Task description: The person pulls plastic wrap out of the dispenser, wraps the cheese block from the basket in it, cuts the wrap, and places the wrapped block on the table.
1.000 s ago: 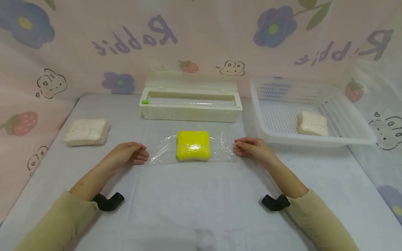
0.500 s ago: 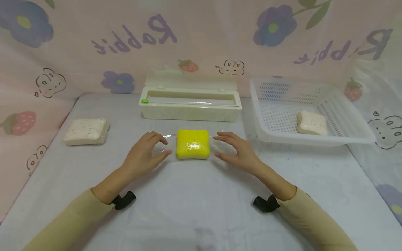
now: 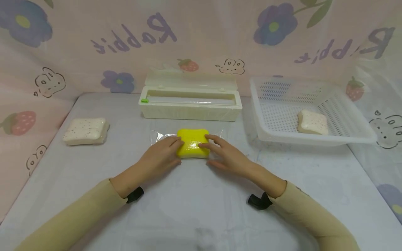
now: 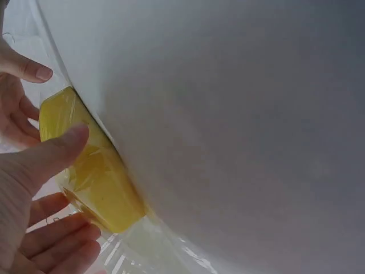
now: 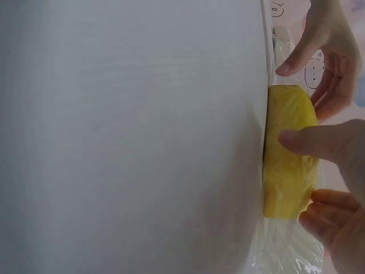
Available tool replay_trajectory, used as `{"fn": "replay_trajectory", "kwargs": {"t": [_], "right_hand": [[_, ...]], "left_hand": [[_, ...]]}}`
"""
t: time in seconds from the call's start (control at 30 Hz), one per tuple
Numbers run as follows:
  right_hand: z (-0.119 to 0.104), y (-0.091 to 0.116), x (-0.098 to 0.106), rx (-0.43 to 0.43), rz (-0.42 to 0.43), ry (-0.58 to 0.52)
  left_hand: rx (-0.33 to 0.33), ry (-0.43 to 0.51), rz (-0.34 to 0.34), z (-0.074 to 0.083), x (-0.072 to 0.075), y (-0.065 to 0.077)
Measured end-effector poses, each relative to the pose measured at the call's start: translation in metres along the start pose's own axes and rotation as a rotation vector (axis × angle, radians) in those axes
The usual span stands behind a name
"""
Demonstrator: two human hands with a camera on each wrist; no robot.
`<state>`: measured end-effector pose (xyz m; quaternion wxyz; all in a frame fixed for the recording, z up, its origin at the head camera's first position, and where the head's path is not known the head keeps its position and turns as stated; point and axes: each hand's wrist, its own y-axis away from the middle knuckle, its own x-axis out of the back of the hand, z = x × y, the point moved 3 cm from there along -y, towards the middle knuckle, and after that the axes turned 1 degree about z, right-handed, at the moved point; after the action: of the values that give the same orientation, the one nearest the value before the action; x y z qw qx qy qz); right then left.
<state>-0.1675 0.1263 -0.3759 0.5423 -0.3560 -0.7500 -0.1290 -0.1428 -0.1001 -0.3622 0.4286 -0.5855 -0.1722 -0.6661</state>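
In the head view a yellow block (image 3: 192, 143) with rounded corners lies on the table, covered by glossy clear plastic film (image 3: 161, 135) that spreads out at both sides. My left hand (image 3: 160, 155) is at the block's left side, index fingertip on its edge and thumb low by the front corner. From the right, my right hand (image 3: 232, 157) reaches over the block's edge with fingertips on top, its thumb lower and in front. Both wrist views show the wrapped block (image 4: 102, 171) standing between thumbs and loosely bent fingers; creased film runs along its side (image 5: 288, 165).
Behind the block stands a cream film dispenser (image 3: 190, 112) with its lid up. A white perforated basket (image 3: 317, 138) at the right holds a speckled white block (image 3: 312, 122). Another speckled white block (image 3: 85, 130) lies at the left. A printed curtain (image 3: 201, 38) hangs behind.
Both hands have let go of the film's outer ends and moved inward to the yellow block, where their fingertips now touch it. The block has stayed in place.
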Motion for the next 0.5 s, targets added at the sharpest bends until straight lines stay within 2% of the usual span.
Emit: {"fn": "replay_trajectory", "kwargs": {"t": [0.07,0.23,0.37,0.5], "right_hand": [[-0.001,-0.004,-0.001,-0.009,0.004,-0.003],[0.0,-0.013,-0.004,-0.036,0.0,0.016],[0.001,-0.013,-0.003,-0.025,0.023,0.018],[0.001,-0.011,0.0,0.002,0.052,-0.04]], "left_hand": [[0.018,-0.023,-0.015,0.001,-0.002,-0.005],[0.014,-0.037,-0.012,0.0,-0.005,-0.012],[0.029,0.02,-0.011,-0.002,-0.006,-0.011],[0.058,0.118,-0.001,-0.006,-0.005,-0.009]]}}
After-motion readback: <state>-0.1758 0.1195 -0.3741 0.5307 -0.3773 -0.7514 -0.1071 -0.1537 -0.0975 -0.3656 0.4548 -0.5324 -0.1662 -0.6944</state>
